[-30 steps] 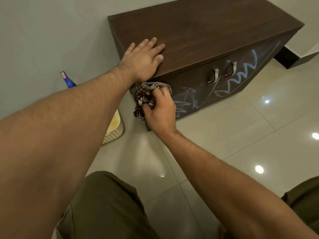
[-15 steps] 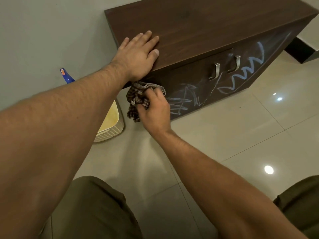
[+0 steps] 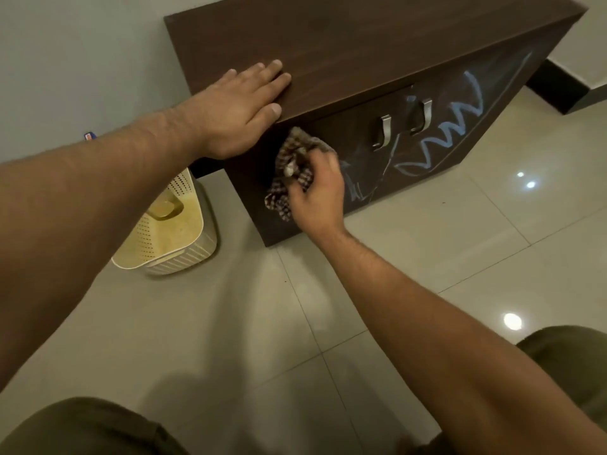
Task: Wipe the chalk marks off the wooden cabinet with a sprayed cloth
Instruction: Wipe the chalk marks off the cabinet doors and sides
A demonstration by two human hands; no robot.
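The right hand (image 3: 315,192), clenched on the cloth (image 3: 292,169), had shifted right along the cabinet (image 3: 361,44) front; chalk marks (image 3: 440,139) lay further right; left hand (image 3: 239,106) flat, open

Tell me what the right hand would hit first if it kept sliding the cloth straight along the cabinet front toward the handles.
Most likely the chalk scribble beside the right hand, then the nearer handle. Depth is hard to judge.
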